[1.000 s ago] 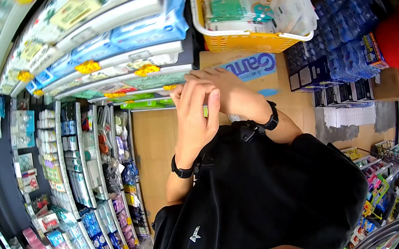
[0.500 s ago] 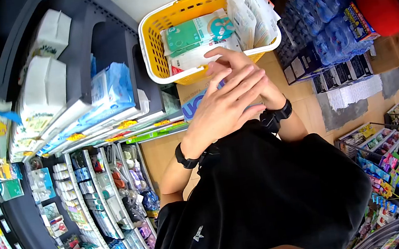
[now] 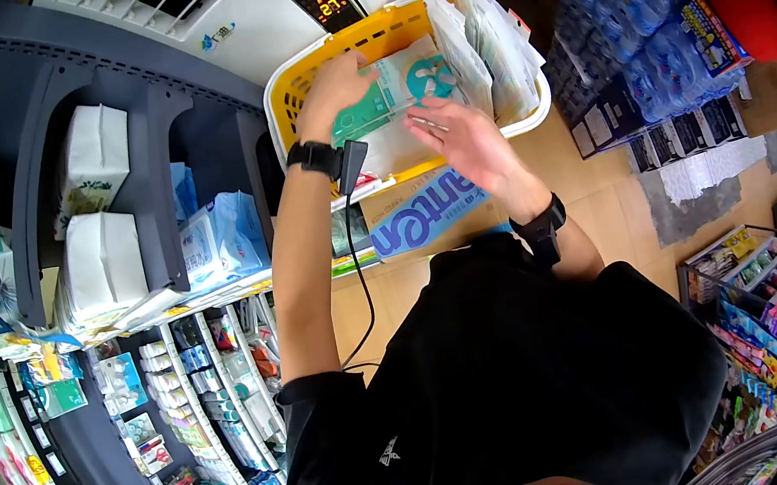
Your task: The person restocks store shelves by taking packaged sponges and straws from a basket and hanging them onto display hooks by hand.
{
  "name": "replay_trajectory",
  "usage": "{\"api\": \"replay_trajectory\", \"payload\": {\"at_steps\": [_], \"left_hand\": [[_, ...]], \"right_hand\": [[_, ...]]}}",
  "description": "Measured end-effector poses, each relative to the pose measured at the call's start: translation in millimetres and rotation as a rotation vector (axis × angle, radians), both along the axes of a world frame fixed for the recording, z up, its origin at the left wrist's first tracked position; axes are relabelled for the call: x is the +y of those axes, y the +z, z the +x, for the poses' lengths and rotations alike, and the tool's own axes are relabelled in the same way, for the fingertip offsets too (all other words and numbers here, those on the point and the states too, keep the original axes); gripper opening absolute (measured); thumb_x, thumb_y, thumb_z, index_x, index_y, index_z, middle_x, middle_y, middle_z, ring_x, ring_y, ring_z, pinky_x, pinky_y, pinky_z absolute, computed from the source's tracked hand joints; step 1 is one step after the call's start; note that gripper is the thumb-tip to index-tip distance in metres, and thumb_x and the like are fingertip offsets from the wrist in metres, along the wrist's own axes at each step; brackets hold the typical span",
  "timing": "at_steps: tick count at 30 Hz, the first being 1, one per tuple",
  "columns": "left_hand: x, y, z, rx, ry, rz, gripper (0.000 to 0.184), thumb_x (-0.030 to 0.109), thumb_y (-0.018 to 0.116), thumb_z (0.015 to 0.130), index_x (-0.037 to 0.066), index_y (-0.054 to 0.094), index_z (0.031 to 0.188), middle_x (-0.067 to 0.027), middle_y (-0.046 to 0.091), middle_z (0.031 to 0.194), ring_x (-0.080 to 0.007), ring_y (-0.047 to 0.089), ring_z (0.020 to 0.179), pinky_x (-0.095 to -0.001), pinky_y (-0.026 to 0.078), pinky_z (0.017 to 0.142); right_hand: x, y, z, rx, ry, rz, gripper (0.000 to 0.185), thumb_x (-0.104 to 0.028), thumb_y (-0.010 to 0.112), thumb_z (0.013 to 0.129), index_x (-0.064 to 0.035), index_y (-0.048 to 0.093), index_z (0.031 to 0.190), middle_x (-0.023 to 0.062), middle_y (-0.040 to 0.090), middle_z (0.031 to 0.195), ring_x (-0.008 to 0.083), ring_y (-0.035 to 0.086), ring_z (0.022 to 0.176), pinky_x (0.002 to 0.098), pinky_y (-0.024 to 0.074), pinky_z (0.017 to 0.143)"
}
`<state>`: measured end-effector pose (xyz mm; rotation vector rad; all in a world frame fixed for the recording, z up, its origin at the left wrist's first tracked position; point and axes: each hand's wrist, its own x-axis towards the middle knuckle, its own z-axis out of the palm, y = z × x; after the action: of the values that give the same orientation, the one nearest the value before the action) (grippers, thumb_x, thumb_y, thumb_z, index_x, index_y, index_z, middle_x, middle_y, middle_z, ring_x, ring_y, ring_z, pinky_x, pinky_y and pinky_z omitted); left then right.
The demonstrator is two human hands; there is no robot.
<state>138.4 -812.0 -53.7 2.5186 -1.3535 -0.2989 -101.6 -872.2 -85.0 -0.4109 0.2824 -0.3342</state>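
A yellow basket [image 3: 291, 64] with a white rim holds a green-and-white plastic package [image 3: 392, 80] lying flat. My left hand [image 3: 335, 94] is inside the basket, over the left end of this package; its fingers look partly spread, and I cannot make out a grip. At the basket's front side is my right hand [image 3: 475, 141], palm turned inward, fingers stretched towards the package's near edge and holding nothing. Several white packets [image 3: 490, 47] stand upright at the basket's right end. Black bands circle both wrists, the left one with a cable.
Behind the basket stands a white appliance [image 3: 269, 8] with a lit display. Grey shelving [image 3: 148, 166] with packaged goods borders the left. A printed carton [image 3: 433, 207] sits below the basket. Bottled water packs [image 3: 670, 73] are stacked right, and a wire rack [image 3: 759, 302] stands lower right.
My hands were crossed over each other in front of the basket. They have parted: the left has reached into the basket, and the right has moved lower along its front side.
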Motion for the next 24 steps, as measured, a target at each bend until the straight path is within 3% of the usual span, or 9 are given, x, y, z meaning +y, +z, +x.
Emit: {"api": "replay_trajectory", "payload": {"at_steps": [6, 10, 12, 14, 15, 18, 21, 23, 24], "left_hand": [[-28.9, -44.9, 37.1, -0.053, -0.093, 0.267, 0.074, 0.043, 0.080, 0.078, 0.000, 0.059, 0.134, -0.0271, 0.059, 0.136, -0.0400, 0.057, 0.126, -0.0449, 0.046, 0.106], [-35.6, -57.5, 46.0, 0.021, -0.103, 0.349, 0.083, 0.045, 0.081, 0.076, -0.001, 0.054, 0.139, -0.0271, 0.057, 0.138, -0.0404, 0.055, 0.128, -0.0450, 0.045, 0.108], [-35.6, -60.1, 47.3, 0.089, -0.087, 0.355, 0.095, 0.046, 0.083, 0.074, -0.008, 0.046, 0.143, -0.0289, 0.052, 0.144, -0.0393, 0.050, 0.135, -0.0421, 0.040, 0.113], [-34.7, -58.9, 46.2, 0.074, -0.102, 0.351, 0.094, 0.047, 0.083, 0.074, -0.007, 0.048, 0.142, -0.0284, 0.052, 0.143, -0.0390, 0.052, 0.133, -0.0415, 0.041, 0.112], [-33.0, -56.0, 44.9, 0.056, -0.115, 0.343, 0.093, 0.047, 0.084, 0.073, -0.006, 0.050, 0.142, -0.0279, 0.053, 0.142, -0.0387, 0.053, 0.131, -0.0408, 0.041, 0.112], [-30.2, -48.5, 33.5, -0.103, -0.133, 0.452, 0.085, 0.048, 0.085, 0.071, -0.004, 0.059, 0.133, -0.0255, 0.063, 0.128, -0.0374, 0.061, 0.118, -0.0398, 0.047, 0.102], [-24.8, -49.6, 42.0, 0.062, -0.087, 0.356, 0.076, 0.047, 0.088, 0.068, -0.002, 0.064, 0.122, -0.0199, 0.070, 0.110, -0.0318, 0.067, 0.102, -0.0377, 0.052, 0.090], [-21.7, -47.4, 50.7, 0.185, -0.067, 0.306, 0.074, 0.046, 0.089, 0.067, -0.001, 0.065, 0.119, -0.0200, 0.069, 0.111, -0.0326, 0.066, 0.104, -0.0376, 0.051, 0.091], [-18.9, -46.3, 53.2, 0.308, -0.049, 0.255, 0.072, 0.044, 0.090, 0.065, 0.000, 0.066, 0.116, -0.0201, 0.068, 0.113, -0.0333, 0.066, 0.106, -0.0375, 0.050, 0.093]], "right_hand": [[-7.3, -18.8, 13.5, -0.003, -0.026, 0.096, 0.040, -0.007, 0.059, 0.096, 0.0093, 0.043, 0.129, 0.0173, 0.054, 0.120, 0.0315, 0.055, 0.121, 0.0393, 0.0449, 0.110], [-7.1, -19.4, 17.0, 0.083, -0.018, 0.164, 0.027, -0.007, 0.059, 0.095, 0.0036, 0.051, 0.118, 0.0128, 0.055, 0.116, 0.0273, 0.057, 0.114, 0.0376, 0.0437, 0.108], [-8.2, -22.8, 18.1, 0.094, -0.012, 0.171, 0.020, -0.007, 0.060, 0.095, 0.0010, 0.055, 0.112, 0.0109, 0.056, 0.114, 0.0255, 0.057, 0.112, 0.0369, 0.0434, 0.108], [-9.0, -26.3, 18.8, 0.107, 0.033, 0.122, 0.040, -0.010, 0.057, 0.097, 0.0094, 0.044, 0.128, 0.0256, 0.045, 0.141, 0.0333, 0.045, 0.135, 0.0411, 0.0357, 0.119], [-9.1, -27.8, 19.9, 0.109, 0.037, 0.125, 0.040, -0.010, 0.057, 0.097, 0.0094, 0.044, 0.128, 0.0256, 0.045, 0.141, 0.0333, 0.045, 0.135, 0.0411, 0.0357, 0.119], [-10.4, -33.2, 22.1, 0.097, 0.067, 0.116, 0.037, -0.011, 0.059, 0.096, 0.0071, 0.047, 0.126, 0.0220, 0.049, 0.136, 0.0319, 0.047, 0.132, 0.0407, 0.0357, 0.119], [-8.7, -33.0, 22.6, 0.071, 0.076, 0.092, 0.032, -0.012, 0.060, 0.096, 0.0041, 0.050, 0.122, 0.0180, 0.052, 0.131, 0.0306, 0.048, 0.129, 0.0400, 0.0369, 0.117], [-6.5, -25.1, 22.0, 0.098, 0.061, 0.133, 0.003, -0.010, 0.061, 0.095, -0.0087, 0.058, 0.094, 0.0035, 0.059, 0.100, 0.0191, 0.056, 0.105, 0.0331, 0.0414, 0.103], [-6.1, -26.0, 21.4, 0.098, 0.066, 0.131, 0.003, -0.010, 0.061, 0.095, -0.0087, 0.058, 0.094, 0.0035, 0.059, 0.100, 0.0191, 0.056, 0.105, 0.0331, 0.0414, 0.103]]}}
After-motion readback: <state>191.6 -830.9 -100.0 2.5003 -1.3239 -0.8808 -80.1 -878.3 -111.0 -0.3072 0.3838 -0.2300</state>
